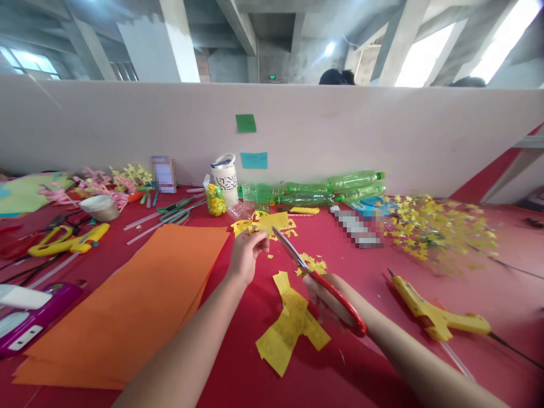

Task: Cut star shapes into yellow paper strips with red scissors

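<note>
A small piece of yellow craft sheet [277,222] is pinched between the thumb and fingers of my left hand [247,254]. Whether it is paper or felt I cannot tell. My right hand [327,292] grips red-handled scissors [343,303], their blades pointing up and left to the edge of the yellow sheet. Beneath the blades lies a small pile of cut yellow stars [313,264]. Nearer to me, overlapping yellow strips [287,323] with faint drawn outlines rest on the red table [238,362]. Yellow offcuts lie behind my left hand.
Orange sheets [136,300] are stacked on the left, near a yellow glue gun [76,242]. Another yellow glue gun [440,314] lies right. Green plastic bottles [306,198], a white tumbler [226,180] and a utility knife [305,211] sit behind. Yellow star sprays [437,226] stand far right.
</note>
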The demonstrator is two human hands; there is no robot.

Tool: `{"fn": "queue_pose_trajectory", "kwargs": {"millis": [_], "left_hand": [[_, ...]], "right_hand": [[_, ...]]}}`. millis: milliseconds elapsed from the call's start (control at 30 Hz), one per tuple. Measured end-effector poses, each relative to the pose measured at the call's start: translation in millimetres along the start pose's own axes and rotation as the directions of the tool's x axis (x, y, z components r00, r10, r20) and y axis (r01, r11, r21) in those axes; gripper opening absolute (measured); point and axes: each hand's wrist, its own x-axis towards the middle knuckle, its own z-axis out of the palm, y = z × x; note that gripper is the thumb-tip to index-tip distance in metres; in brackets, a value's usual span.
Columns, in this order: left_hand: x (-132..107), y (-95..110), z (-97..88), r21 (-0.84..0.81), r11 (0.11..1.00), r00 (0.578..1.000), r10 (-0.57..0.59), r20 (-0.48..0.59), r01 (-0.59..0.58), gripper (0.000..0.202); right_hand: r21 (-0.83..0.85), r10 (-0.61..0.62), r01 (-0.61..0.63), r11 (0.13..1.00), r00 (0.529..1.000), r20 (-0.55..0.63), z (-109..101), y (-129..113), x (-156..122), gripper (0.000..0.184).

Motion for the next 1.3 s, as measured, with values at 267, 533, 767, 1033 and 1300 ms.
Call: {"fn": "queue_pose_trajectory", "kwargs": {"millis": [267, 533, 767, 1033, 1300], "left_hand": [[-5.5, -0.8, 4.4, 0.017, 0.991, 0.972, -0.133, 0.193, 0.132, 0.019], [-2.0, -1.8, 4.2, -0.051, 0.996, 0.995, -0.067, 0.08, 0.071, 0.015], [0.9, -3.1, 1.2, 0.005, 1.0, 0.999, 0.027, 0.024, -0.027, 0.014], [1.4, -2.8, 1.6, 0.036, 0.998, 0.998, 0.047, 0.037, -0.049, 0.013], [1.3, -3.2, -0.4, 0.042, 0.998, 0.996, 0.044, 0.075, -0.047, 0.01]], "right_hand": [[0.048, -0.032, 0.033, 0.998, 0.999, -0.021, 2.8, 8.0, 3.6, 0.051], [0.033, 0.007, -0.006, 0.999, 1.0, -0.029, 2.6, 8.2, 5.4, 0.05], [0.025, 0.032, -0.032, 0.999, 0.999, -0.015, 2.7, 4.8, 5.1, 0.048], [0.007, 0.006, -0.006, 1.0, 1.0, 0.002, 1.4, 5.4, 2.4, 0.049], [0.009, -0.024, 0.023, 1.0, 0.999, 0.035, -0.1, 8.6, 4.0, 0.052]]}}
